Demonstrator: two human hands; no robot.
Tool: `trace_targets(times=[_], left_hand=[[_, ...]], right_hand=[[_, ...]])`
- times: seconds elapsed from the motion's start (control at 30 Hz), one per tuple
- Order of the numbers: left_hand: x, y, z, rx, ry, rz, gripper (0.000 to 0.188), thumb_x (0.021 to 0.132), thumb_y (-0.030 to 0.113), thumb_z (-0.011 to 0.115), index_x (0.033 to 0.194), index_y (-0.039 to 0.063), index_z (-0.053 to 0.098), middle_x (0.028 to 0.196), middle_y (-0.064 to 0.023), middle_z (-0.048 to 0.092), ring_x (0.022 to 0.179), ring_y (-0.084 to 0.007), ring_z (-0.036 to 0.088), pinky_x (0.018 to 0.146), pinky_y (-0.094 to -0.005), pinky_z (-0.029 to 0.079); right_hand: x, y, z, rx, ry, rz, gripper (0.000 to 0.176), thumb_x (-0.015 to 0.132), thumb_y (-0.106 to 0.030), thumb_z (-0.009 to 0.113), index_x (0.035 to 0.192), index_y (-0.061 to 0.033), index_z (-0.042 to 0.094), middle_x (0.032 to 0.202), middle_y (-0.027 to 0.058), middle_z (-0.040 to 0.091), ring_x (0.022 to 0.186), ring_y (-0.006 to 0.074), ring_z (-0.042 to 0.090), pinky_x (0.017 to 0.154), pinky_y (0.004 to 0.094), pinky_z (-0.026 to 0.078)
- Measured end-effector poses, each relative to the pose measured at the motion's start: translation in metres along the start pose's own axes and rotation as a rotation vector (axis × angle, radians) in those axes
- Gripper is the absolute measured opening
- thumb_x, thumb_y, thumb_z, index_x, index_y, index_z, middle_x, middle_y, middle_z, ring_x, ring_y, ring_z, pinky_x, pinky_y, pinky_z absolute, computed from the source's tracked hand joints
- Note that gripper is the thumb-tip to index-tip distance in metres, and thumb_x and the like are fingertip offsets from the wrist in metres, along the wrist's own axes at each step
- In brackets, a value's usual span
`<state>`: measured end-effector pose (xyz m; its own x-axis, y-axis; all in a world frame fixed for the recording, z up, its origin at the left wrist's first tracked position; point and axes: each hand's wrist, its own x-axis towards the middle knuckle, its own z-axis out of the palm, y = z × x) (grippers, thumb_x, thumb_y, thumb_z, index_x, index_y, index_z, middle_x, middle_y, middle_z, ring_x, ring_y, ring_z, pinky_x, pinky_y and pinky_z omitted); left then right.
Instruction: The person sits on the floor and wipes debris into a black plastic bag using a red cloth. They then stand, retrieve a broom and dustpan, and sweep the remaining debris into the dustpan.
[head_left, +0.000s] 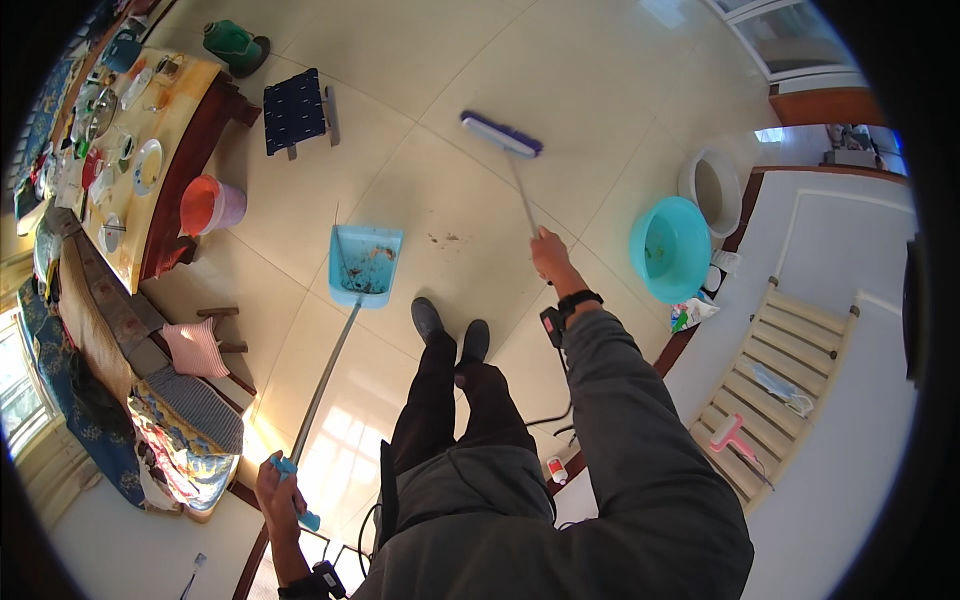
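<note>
My left hand (279, 487) is closed around the blue grip of a long-handled dustpan. The light-blue dustpan (382, 292) rests on the tiled floor and has dark debris (367, 283) in it. A thin strand sticks up past its front edge. In my right hand (550, 256) is the grey stick of a broom, held out ahead of me. The broom head (501, 135), white with purple bristles, is on the floor well beyond the dustpan. A small scatter of dark crumbs (448, 238) lies on the tiles between the dustpan and the broom stick.
On the left are a dish-laden table (196, 82), a red-and-pink bucket (217, 205), a dark-blue folding stool (292, 112) and a sofa with a pink cushion (195, 349). A turquoise basin (670, 250) and a whitish basin (711, 193) stand along the right wall, near a slatted rack (772, 375).
</note>
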<state>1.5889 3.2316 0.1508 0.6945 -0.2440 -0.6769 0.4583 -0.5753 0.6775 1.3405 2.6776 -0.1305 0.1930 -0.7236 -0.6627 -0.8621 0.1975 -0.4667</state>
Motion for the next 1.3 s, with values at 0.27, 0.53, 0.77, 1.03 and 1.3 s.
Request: trace_targets(times=[0.27,0.53,0.77,1.03,1.3], left_hand=[[-0.016,-0.014,-0.019,-0.058,0.07,-0.068,0.049,0.085,0.005,0.058,0.13,-0.011,0.05,0.076,-0.0062,0.057,0.039,-0.0073,0.042,0.035,-0.0229,0.034],[-0.028,-0.023,-0.037,-0.044,0.107,-0.064,0.043,0.085,0.005,0.06,0.126,-0.007,0.054,0.074,-0.0038,0.055,0.039,-0.0066,0.041,0.035,-0.0222,0.034],[-0.044,-0.035,-0.042,0.042,0.169,-0.117,0.046,0.086,0.011,0.062,0.129,-0.005,0.053,0.074,-0.0022,0.053,0.038,-0.0064,0.039,0.033,-0.0218,0.031],[-0.062,-0.052,-0.038,-0.031,0.198,-0.078,0.041,0.088,0.003,0.056,0.128,-0.006,0.052,0.073,-0.0025,0.053,0.039,-0.0061,0.04,0.035,-0.0223,0.032],[-0.083,-0.057,-0.037,-0.004,0.112,-0.015,0.046,0.088,0.007,0.058,0.132,-0.006,0.052,0.071,-0.0025,0.053,0.039,-0.007,0.039,0.037,-0.0237,0.033]], right_hand=[[-0.128,0.064,0.047,-0.332,-0.073,-0.188,0.054,0.098,-0.032,0.051,0.147,-0.0088,0.048,0.13,0.0254,0.063,0.12,0.0431,0.06,0.102,0.0495,0.048],[-0.032,0.005,0.013,-0.022,0.079,-0.133,0.051,0.1,-0.033,0.056,0.144,-0.008,0.052,0.109,0.0224,0.07,0.09,0.0355,0.069,0.077,0.0464,0.054],[0.088,-0.094,0.075,-0.665,-0.014,-0.382,0.033,0.098,-0.024,0.057,0.124,-0.0052,0.063,0.066,0.015,0.058,0.059,0.0303,0.06,0.052,0.0438,0.047],[-0.121,0.022,0.109,-0.614,-0.181,-0.208,0.041,0.1,-0.022,0.048,0.14,-0.012,0.051,0.104,0.0227,0.072,0.099,0.0429,0.068,0.084,0.0551,0.055],[-0.268,0.118,-0.008,-0.478,-0.175,-0.085,0.048,0.102,-0.03,0.051,0.148,-0.0163,0.046,0.096,0.0246,0.07,0.093,0.0452,0.067,0.082,0.0564,0.051]])
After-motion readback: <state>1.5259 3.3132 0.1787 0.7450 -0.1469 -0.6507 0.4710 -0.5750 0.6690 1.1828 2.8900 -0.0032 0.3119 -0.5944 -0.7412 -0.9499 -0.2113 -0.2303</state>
